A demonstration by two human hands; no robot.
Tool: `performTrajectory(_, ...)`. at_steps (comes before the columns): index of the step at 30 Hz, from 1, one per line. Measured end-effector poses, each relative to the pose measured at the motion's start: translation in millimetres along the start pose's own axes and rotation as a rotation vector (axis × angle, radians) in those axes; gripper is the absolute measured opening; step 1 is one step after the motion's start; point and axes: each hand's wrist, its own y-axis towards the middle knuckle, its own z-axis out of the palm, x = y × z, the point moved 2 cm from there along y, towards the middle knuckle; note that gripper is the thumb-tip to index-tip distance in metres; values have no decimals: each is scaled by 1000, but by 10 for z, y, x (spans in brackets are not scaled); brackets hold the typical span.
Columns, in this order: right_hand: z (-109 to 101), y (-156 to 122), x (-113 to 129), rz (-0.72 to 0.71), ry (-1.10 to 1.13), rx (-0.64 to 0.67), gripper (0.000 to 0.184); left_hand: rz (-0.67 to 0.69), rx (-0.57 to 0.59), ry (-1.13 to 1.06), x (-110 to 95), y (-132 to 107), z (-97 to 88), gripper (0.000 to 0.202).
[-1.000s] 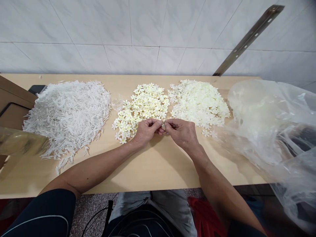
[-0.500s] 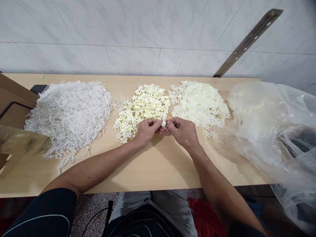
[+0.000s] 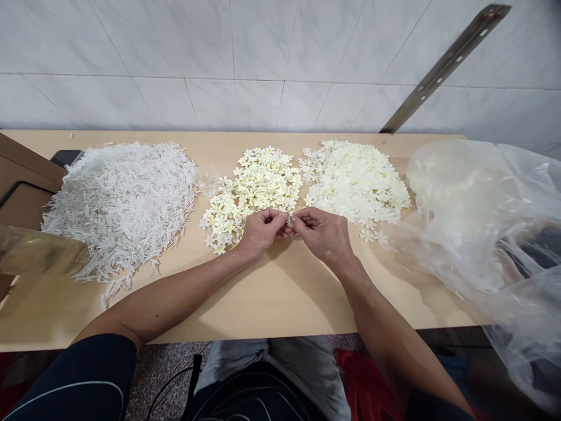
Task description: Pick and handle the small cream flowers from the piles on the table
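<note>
Small pale piece (image 3: 290,220), mostly hidden, pinched between thumb and fingers of both left hand (image 3: 262,231) and right hand (image 3: 325,233), at near edge of star-shaped, yellow-centred blossom heap (image 3: 265,184), smooth wood-toned tabletop (image 3: 280,304) beneath.

We've got one tiny pale piece (image 3: 290,220) pinched between our left grip (image 3: 262,231) and right grip (image 3: 324,232), too small to read its pose. Just past it our yellow-centred flowers (image 3: 264,182) sprawl in a loose heap on the bench (image 3: 298,304); right of those, our paler blossoms (image 3: 356,180) overlap in another, a few strays up front.
</note>
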Motion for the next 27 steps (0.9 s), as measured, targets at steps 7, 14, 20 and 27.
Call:
performTrajectory(7,11,-3,28,81,103,-46,15,-9,-11,-10,8,7,-12,27)
performTrajectory(14,-50,26,97,213,272,-3,19,-6,-41,-12,1,0,-12,29)
performTrajectory(20,-97,82,-10,244,382,15,20,-5,-45,0,14,2,-22,31)
performTrajectory(27,-135,112,-16,266,519,33,19,-22,-35,-7,-15,-14,-10,29)
